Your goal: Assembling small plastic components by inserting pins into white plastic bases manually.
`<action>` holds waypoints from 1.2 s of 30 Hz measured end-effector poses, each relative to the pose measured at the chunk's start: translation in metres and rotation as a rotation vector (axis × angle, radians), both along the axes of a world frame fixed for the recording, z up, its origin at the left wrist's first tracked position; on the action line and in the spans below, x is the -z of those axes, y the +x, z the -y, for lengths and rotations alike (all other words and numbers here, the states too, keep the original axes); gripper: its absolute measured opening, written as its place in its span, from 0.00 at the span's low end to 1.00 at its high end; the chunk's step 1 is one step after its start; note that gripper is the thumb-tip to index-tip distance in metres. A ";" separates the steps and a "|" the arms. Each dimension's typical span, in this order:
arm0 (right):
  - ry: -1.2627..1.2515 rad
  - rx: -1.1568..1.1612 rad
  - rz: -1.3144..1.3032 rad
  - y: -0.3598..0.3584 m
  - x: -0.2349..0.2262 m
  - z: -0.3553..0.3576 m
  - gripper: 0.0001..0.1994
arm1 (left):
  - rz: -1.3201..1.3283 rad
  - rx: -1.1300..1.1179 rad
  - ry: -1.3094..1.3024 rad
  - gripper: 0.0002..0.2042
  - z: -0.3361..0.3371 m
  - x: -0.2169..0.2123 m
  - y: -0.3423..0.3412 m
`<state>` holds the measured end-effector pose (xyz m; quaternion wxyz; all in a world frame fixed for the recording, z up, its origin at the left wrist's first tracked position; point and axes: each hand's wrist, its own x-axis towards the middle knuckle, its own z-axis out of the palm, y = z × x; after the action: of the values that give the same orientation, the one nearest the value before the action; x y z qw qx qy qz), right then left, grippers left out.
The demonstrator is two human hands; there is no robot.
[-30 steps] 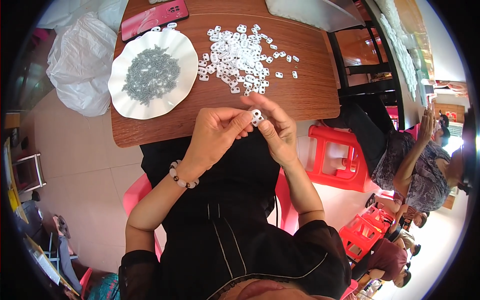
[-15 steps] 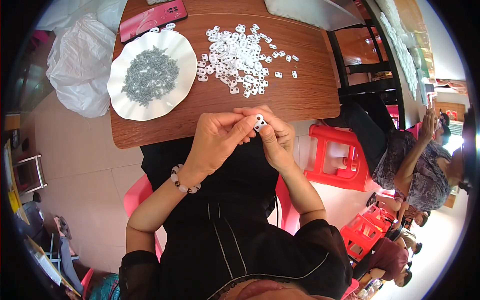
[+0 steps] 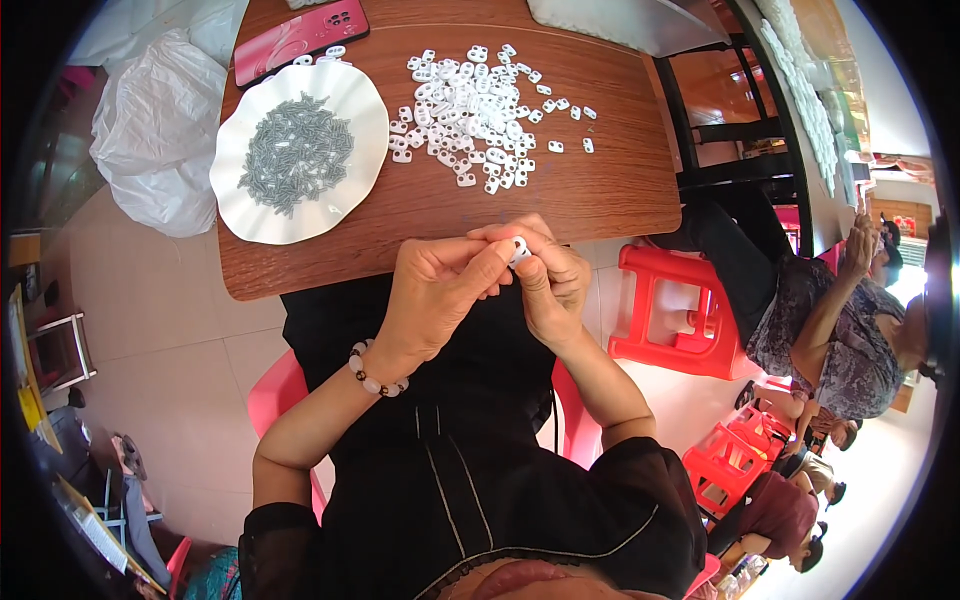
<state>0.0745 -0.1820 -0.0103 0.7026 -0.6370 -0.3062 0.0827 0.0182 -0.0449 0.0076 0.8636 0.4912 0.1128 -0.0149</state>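
Between my two hands, just off the table's near edge, is a small white plastic piece (image 3: 519,250) with dark round holes. My left hand (image 3: 440,290) pinches it from the left with thumb and fingers. From the other side my right hand (image 3: 551,285) grips the same piece, thumb against its lower end. My fingertips cover part of it, and I cannot make out whether a pin is between them. Beyond my hands lies a loose heap of similar white two-hole pieces (image 3: 470,105). To its left a white wavy-rimmed plate (image 3: 362,160) holds many short grey pins (image 3: 297,155).
A pink phone (image 3: 300,42) lies at the far left of the brown wooden table (image 3: 600,195). Left of the table is a white plastic bag (image 3: 160,130). A red stool (image 3: 675,315) stands at the right, near a seated person (image 3: 835,330).
My hands have stayed together while the white piece has turned a little, and less of it shows between my fingertips. My left wrist has shifted slightly right.
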 end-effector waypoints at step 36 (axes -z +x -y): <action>-0.021 -0.171 -0.126 0.004 0.002 0.002 0.22 | -0.076 0.015 0.053 0.09 -0.008 -0.005 0.000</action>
<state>0.0785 -0.1843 -0.0120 0.7040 -0.6095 -0.3137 0.1856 0.0181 -0.0374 0.0128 0.8453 0.5138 0.1421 -0.0370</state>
